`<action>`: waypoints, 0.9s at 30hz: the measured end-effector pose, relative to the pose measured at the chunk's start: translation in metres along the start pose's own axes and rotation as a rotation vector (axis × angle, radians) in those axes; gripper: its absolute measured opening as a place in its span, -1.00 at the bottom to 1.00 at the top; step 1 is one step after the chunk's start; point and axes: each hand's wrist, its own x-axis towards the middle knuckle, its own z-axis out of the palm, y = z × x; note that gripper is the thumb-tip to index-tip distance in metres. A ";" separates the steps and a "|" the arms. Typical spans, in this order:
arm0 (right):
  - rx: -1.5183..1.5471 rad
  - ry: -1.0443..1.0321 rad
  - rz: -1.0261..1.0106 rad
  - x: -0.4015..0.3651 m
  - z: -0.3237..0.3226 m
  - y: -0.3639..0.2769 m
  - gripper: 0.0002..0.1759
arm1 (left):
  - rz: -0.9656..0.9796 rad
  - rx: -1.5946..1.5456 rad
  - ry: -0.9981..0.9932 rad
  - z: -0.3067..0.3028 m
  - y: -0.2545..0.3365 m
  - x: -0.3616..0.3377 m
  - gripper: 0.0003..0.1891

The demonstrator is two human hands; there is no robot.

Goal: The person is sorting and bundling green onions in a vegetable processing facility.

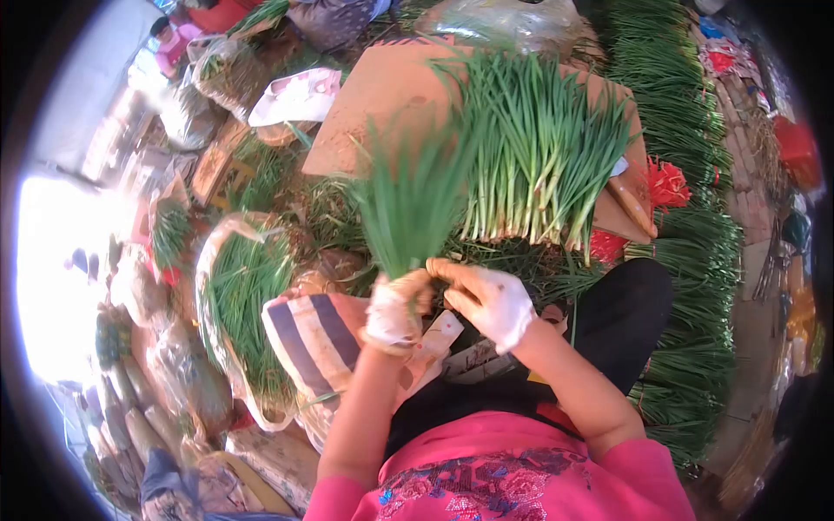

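Note:
My left hand (395, 311), in a white glove with tan fingers, is closed around the lower end of a bunch of garlic chives (408, 204). The bunch's green leaves fan upward and are blurred by motion. My right hand (491, 300), gloved the same way, reaches to the base of the bunch with its fingertips beside my left fingers. Its thumb and forefinger are apart. Beyond my hands, a row of more garlic chives (539, 148) lies on a brown board (382, 104), pale stem ends toward me.
A wooden-handled tool (632, 207) lies at the board's right edge, near red ties (667, 185). Long stacked greens (686, 347) line the right side. At left are a plastic bag of greens (248, 304) and a striped cloth (313, 343). Another person (174, 43) is at the far left.

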 end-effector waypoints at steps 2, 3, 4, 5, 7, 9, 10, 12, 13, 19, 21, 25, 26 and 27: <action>0.188 0.027 0.090 -0.016 -0.009 -0.011 -0.65 | 0.303 0.038 0.010 0.006 0.047 -0.008 -0.76; 0.336 0.013 0.154 -0.027 -0.002 -0.001 -0.66 | 0.389 0.112 0.025 -0.004 0.064 -0.005 -0.75; 0.402 -0.016 0.215 -0.035 -0.001 0.004 -0.67 | 0.483 0.060 0.028 -0.009 0.079 -0.001 -0.76; 0.472 -0.047 0.271 -0.039 -0.002 0.003 -0.68 | 0.449 -0.073 0.012 -0.025 0.075 0.011 -0.83; 0.668 -0.121 0.471 -0.046 -0.014 -0.012 -0.68 | 0.072 -0.054 0.039 -0.030 0.055 0.023 -0.83; 0.701 -0.114 0.444 -0.051 -0.025 -0.019 -0.69 | -0.206 0.048 0.050 -0.078 -0.001 0.033 -0.60; 0.750 -0.111 0.439 -0.055 -0.029 -0.017 -0.69 | -0.412 -0.173 0.007 -0.098 -0.007 0.033 -0.56; 0.864 -0.090 0.476 -0.066 -0.033 -0.010 -0.70 | -0.287 -0.313 -0.119 -0.089 0.015 0.025 -0.65; 0.916 -0.063 0.484 -0.070 -0.033 -0.007 -0.71 | -0.169 -0.292 -0.230 -0.082 0.030 0.017 -0.71; 0.986 0.007 0.447 -0.073 -0.057 -0.013 -0.70 | 0.442 -0.195 -0.302 0.078 0.168 0.000 -0.49; 0.928 0.050 0.381 -0.070 -0.075 -0.020 -0.71 | 0.527 -0.007 -0.216 0.126 0.177 0.010 -0.80; 0.945 0.195 0.328 -0.072 -0.102 -0.026 -0.71 | 0.066 0.088 -0.430 0.186 0.091 0.058 -0.85; 1.031 0.234 0.383 -0.076 -0.105 -0.024 -0.70 | -0.353 -0.057 -0.480 0.179 0.047 0.089 -0.86; 1.027 0.236 0.367 -0.079 -0.111 -0.020 -0.70 | -0.362 0.016 -0.364 0.177 0.015 0.088 -0.89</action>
